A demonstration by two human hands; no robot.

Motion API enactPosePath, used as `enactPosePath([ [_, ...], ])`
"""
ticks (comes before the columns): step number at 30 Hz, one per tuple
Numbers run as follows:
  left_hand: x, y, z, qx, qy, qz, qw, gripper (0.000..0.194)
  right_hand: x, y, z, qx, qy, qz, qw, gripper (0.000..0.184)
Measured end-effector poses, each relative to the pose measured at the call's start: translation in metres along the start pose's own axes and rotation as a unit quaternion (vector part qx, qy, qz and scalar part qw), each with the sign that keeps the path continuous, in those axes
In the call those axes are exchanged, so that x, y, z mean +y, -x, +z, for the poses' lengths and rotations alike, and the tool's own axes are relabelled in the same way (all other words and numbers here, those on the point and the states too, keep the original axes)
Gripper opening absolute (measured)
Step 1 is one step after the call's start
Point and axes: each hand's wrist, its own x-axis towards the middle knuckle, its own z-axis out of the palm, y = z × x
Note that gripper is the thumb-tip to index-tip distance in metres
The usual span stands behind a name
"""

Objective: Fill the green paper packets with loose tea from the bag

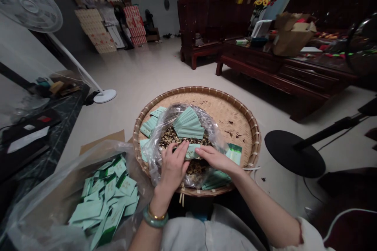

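Note:
A small pale-green packet [192, 151] lies between my two hands, above a clear plastic bag [155, 135] of dark and yellowish dried bits [168, 138]. The fingers of my left hand [173, 164] press on the packet's left end. At its right end, my right hand [216, 159] grips it with thumb and fingers. Just beyond, fanned green packets [187, 119] rest on the dried bits. The bag sits open in a round woven bamboo tray [240, 115]. More packets [149, 126] lie along the tray's left side, and others [235, 153] near my right wrist.
A plastic-lined box at lower left holds many loose green packets [110, 192]. A white standing fan [105, 95] rises at left; a black stand base [294, 153] is on the floor at right. Behind are a wooden table [265, 64] and stacked cartons [94, 27].

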Motion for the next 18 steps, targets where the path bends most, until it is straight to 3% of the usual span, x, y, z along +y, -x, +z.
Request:
enactPosePath([
  [7,-0.004,-0.001,0.008,0.024,0.1,0.001,0.995,0.058,-0.01,0.004,0.009,0.016,0.085,-0.018,0.996,0.033],
  [12,-0.011,-0.002,0.009,0.088,0.14,-0.081,0.983,0.044,-0.021,0.02,0.003,0.157,0.077,-0.051,0.983,0.029],
  [13,-0.013,-0.002,0.009,0.098,0.15,-0.099,0.979,0.043,-0.02,0.024,0.002,0.146,0.106,-0.04,0.983,0.028],
  [15,-0.014,-0.003,0.009,0.114,0.175,-0.134,0.969,0.043,-0.014,0.029,0.002,0.061,0.212,-0.015,0.975,0.023],
  [18,-0.015,-0.003,0.01,0.13,0.221,-0.174,0.951,0.045,-0.004,0.032,0.008,-0.055,0.387,0.032,0.92,0.02],
])
